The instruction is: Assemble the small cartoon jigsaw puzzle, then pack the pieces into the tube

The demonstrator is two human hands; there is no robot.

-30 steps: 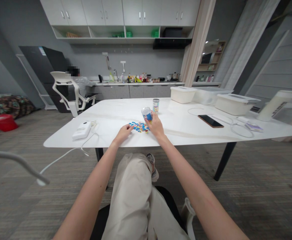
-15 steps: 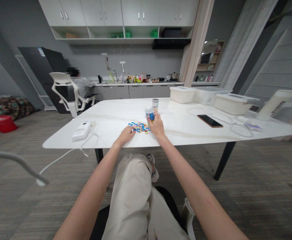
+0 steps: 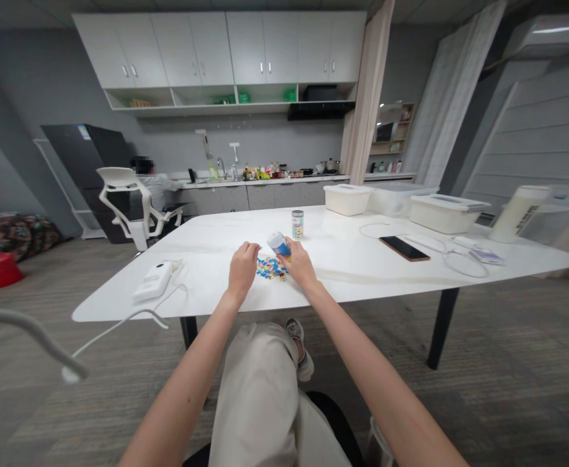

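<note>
Clearly, the right grip is wrapped round a small blue container with a pale upper end, holding it above the bench. It tilts, its pale end leaning away from the palm and toward the left grip. That left grip is raised just beside it, back of the hand outward, with fingers bent and fingertips drawn near one another at the container's pale end. A tiny light speck shows by the fingertips, but whether they pinch a piece is too small to tell.

Below and between both grips, a loose heap of puzzle pieces lies on the bench, mostly blue, with yellow, red and white among them. Just beyond the right grip, on the far side of the container, a second can stands upright with a grey top and a printed label.

Farther out to the right of the grips lie a dark phone, a white cable and a purple-and-white packet. Behind these stand a cream tub, a clear box, another cream tub and a tall white bottle. Well to the left of the left grip, a white device rests near the bench's edge, with a cord beside it. Beyond the bench, far left, another person sits in a white-framed chair.
</note>
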